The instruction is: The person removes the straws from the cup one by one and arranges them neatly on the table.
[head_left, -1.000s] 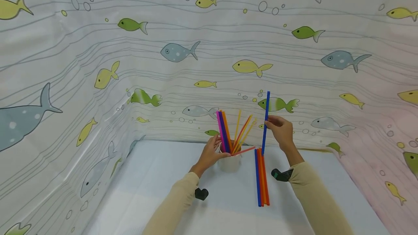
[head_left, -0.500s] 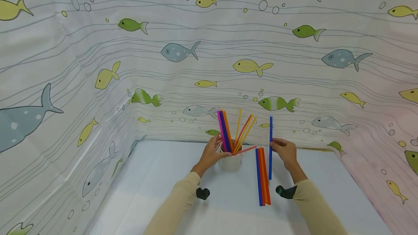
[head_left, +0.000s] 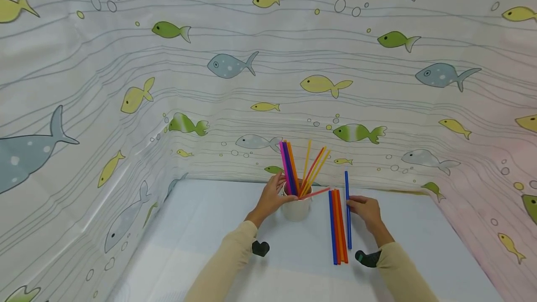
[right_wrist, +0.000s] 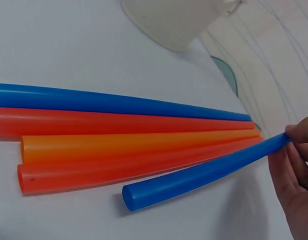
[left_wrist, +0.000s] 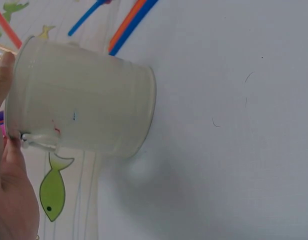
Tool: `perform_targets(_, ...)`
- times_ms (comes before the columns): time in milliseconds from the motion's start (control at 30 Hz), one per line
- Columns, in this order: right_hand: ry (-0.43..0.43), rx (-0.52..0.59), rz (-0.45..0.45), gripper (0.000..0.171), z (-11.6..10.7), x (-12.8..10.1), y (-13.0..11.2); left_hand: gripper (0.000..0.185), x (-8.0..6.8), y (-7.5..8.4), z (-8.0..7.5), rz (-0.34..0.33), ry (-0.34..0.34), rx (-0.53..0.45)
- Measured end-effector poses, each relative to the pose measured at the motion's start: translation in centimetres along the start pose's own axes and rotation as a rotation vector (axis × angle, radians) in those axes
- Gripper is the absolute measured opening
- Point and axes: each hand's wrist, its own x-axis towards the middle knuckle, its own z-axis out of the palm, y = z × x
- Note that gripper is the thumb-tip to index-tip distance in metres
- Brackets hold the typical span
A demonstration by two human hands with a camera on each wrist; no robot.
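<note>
Staged tabletop booth, not lived-in room: fish-print curtain walls off three sides, pale blue table sheet covers surface. Only props: white cup of coloured straws, more straws laid flat.

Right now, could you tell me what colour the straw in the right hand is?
Blue straw; right wrist view.

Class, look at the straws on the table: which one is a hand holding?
The blue straw on the right edge of the row, pinched by the right hand. The other blue straw lies untouched at the row's far left.
</note>
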Motion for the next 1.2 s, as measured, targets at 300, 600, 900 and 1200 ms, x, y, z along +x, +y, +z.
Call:
perform_targets(300, -0.022, -0.067, 0.007, 0.036, 0.2, -0.4, 1.2, 0.104, 0.3, 0.0, -0.1, 0.008, -0.001, 0.002)
perform_targets(600, -0.012, -0.137, 0.017, 0.035, 0.5, -0.5, 1.8, 0.104, 0.3, 0.3, -0.2, 0.011, -0.004, 0.007)
perform_targets(900, 0.003, -0.253, -0.052, 0.032, 1.1, -1.5, 1.5, 0.101, 0.2, 0.1, -0.1, -0.004, 0.001, -0.005)
perform_targets(1200, 0.022, -0.341, -0.103, 0.029, 1.4, -1.7, 1.7, 0.103, 0.1, 0.2, -0.1, -0.001, 0.000, 0.018)
